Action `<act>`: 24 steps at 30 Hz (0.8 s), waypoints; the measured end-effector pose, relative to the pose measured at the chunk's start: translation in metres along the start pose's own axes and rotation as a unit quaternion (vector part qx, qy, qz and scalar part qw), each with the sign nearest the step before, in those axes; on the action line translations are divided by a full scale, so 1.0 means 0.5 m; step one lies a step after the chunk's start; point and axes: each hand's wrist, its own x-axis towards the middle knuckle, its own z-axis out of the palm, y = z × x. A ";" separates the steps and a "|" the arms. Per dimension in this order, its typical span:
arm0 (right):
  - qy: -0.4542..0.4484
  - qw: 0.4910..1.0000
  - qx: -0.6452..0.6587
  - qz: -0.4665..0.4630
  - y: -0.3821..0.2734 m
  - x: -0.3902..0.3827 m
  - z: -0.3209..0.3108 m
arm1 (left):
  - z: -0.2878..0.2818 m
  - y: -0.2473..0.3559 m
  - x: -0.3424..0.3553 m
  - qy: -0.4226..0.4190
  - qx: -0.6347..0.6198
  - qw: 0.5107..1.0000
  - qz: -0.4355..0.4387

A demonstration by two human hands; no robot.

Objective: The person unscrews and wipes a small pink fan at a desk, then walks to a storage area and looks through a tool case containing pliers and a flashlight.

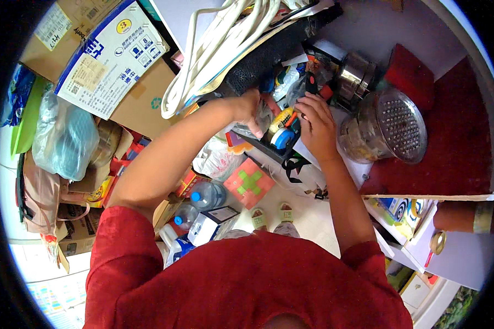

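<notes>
A narrow black box [292, 151] with small tools in it lies between my hands. In it are a yellow-and-black handled tool [282, 118] and a blue-and-white rounded item [281, 138]. My left hand [249, 113] is closed on a crumpled clear plastic bag [264, 117] at the box's left end; its fingertips are partly hidden. At the other end, my right hand [318, 127] curls its fingers over the box's edge, close to the yellow tool. Just beyond its fingers lies a black-and-red handled object [313, 85].
Bundled white cable [203, 71] lies at upper left. A steel strainer pot [403, 126] and clear canister [354, 79] stand on the right, near a dark red board [439, 159]. Cardboard boxes [148, 98] stack on the left. Water bottles [207, 196] stand on the floor below.
</notes>
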 end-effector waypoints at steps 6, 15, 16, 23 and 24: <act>-0.043 0.999 -0.014 0.023 -0.059 0.033 -0.008 | 0.010 -0.054 0.014 -0.040 0.275 0.960 -0.030; -0.228 0.961 -0.040 0.154 -0.121 0.017 0.103 | 0.009 -0.082 0.084 0.235 0.336 0.902 -0.138; -0.211 0.968 -0.017 0.136 -0.115 0.012 0.117 | 0.005 -0.066 0.088 0.294 0.186 0.927 -0.137; -0.312 0.935 0.107 0.132 -0.083 0.050 0.138 | -0.013 -0.009 0.075 0.338 -0.081 0.932 -0.108; -0.345 0.924 0.119 0.114 -0.079 0.058 0.138 | -0.012 -0.007 0.074 0.352 -0.054 0.929 -0.105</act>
